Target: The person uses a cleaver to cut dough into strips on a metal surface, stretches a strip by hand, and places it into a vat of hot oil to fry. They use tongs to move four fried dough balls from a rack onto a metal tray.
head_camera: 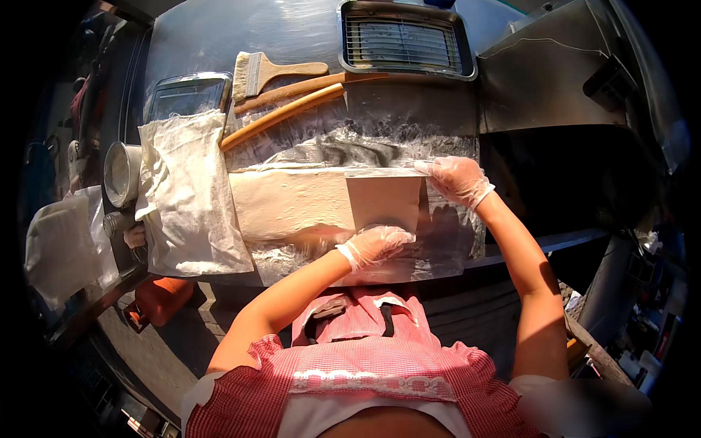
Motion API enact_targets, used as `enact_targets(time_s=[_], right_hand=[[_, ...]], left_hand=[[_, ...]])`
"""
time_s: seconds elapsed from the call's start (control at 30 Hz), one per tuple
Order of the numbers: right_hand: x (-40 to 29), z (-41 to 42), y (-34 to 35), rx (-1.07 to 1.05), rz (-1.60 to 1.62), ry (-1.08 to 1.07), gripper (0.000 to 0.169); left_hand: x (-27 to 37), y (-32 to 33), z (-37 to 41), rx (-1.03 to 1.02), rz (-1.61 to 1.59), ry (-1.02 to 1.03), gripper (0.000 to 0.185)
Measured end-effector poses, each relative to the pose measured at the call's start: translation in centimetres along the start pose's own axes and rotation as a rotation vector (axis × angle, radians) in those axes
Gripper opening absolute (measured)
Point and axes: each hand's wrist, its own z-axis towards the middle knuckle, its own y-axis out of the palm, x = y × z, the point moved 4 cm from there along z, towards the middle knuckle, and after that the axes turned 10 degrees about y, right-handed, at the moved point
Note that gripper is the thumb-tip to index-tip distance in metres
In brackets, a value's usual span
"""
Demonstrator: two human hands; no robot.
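A long flat strip of dough [293, 202] lies across the floured metal table [438, 263], its left end meeting a white cloth [189, 191]. My right hand [457, 178], in a clear plastic glove, grips the right end of a flat metal strip, perhaps a scraper or blade [383, 172], along the dough's far edge. My left hand [380, 245], gloved too, rests with bent fingers at the near edge of the dough's right part; whether it holds anything is hidden.
Beyond the dough lie two wooden rolling pins [282, 116] and a wide wooden-handled brush [274, 71]. A wire rack in a metal tray [405, 44] stands at the far side. To the left are a metal tray [189, 93] and a round container [121, 174].
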Motion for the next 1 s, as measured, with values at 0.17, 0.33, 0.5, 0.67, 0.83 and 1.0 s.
enact_targets(time_s=[0.17,0.33,0.5,0.67,0.83,1.0], right_hand=[[1.9,-0.8,-0.2,-0.001,-0.056,0.037,0.032],[-1.3,4.9,-0.4,0.137,-0.067,0.135,0.042],[-7.0,8.4,3.1,0.223,-0.017,-0.091,0.037],[-7.9,7.5,3.3,0.100,-0.004,-0.122,0.038],[-2.1,5.9,0.8,0.213,-0.217,0.091,0.052],[-2.6,-0.5,3.7,0.528,-0.070,0.480,0.040]], left_hand=[[1.1,-0.8,2.3,0.170,-0.064,0.021,0.033],[5.2,-4.0,-4.3,-0.152,0.143,-0.221,0.022],[4.0,-11.0,-9.4,0.171,0.285,-0.207,0.047],[4.7,-10.1,-8.8,0.060,0.121,-0.259,0.043],[2.1,-13.6,-2.1,0.249,0.637,-0.156,0.051],[-3.9,-13.3,4.8,0.149,0.524,-0.187,0.053]])
